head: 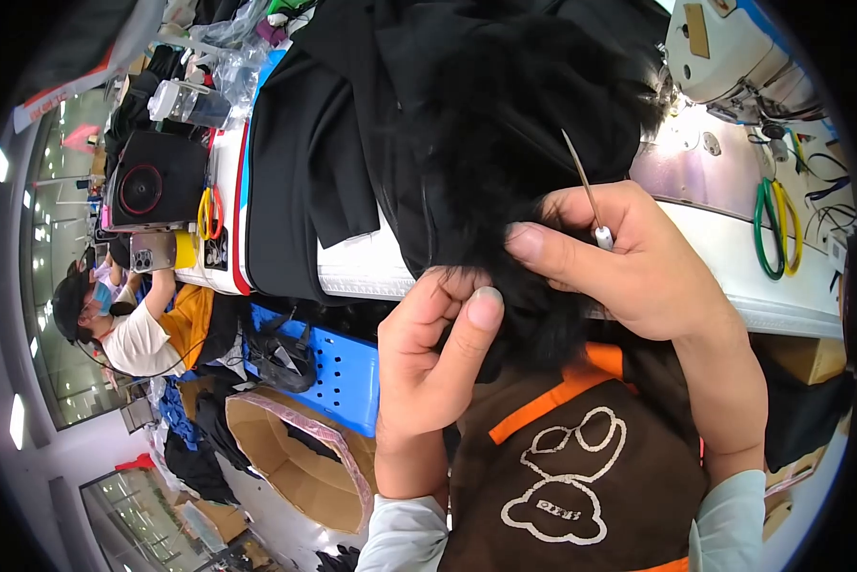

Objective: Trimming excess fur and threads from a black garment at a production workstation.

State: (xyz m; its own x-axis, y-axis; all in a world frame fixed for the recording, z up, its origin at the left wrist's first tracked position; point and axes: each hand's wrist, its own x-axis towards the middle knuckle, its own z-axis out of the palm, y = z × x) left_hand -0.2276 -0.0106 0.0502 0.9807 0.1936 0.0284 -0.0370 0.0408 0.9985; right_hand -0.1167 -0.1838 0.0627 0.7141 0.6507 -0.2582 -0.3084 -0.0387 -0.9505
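Black fur trim (pixel 500 179) lies over the front of a black fabric garment (pixel 314 157) on the white sewing table (pixel 364 264). My left hand (pixel 436 350) pinches the fur's lower edge between thumb and curled fingers. Just to its right, my right hand (pixel 629 264) grips the same fur with thumb and forefinger. A slender pointed metal tool (pixel 583 175) with a white handle is also tucked in my right hand, its tip pointing up and away; the rest of the handle is hidden. Fur covers the exact spot between my fingertips.
A sewing machine head (pixel 729 57) stands at upper right, near green- and yellow-handled scissors (pixel 775 229). At left are a black speaker (pixel 157 179), a blue plastic stool (pixel 346 372) and an open cardboard box (pixel 293 457). A masked person (pixel 142 336) sits beyond, near a phone (pixel 153 252).
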